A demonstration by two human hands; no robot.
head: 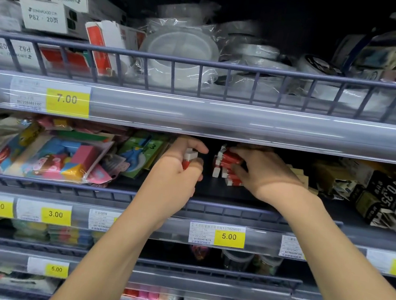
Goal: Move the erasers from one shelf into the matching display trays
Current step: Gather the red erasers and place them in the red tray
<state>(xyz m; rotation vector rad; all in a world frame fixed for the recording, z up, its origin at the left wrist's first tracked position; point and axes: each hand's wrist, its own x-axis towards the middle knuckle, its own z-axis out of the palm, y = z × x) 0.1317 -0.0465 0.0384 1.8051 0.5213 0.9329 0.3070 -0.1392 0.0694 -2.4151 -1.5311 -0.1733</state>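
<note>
Both my hands reach into the middle shelf. My left hand (180, 170) is closed around a red-and-white eraser (188, 158), held upright between thumb and fingers. To its right lies a loose heap of red-and-white erasers (224, 167) on the dark shelf floor (212, 188). My right hand (260, 174) rests on that heap, with its fingers curled over several of the erasers at the top and side. I cannot see any display tray around the heap.
Colourful eraser packs (51, 153) fill the shelf's left part. Black and white lead boxes (382, 193) stand at the right. A wire rail (185, 206) runs along the shelf front. The upper shelf's price strip (220, 120) hangs low over my hands.
</note>
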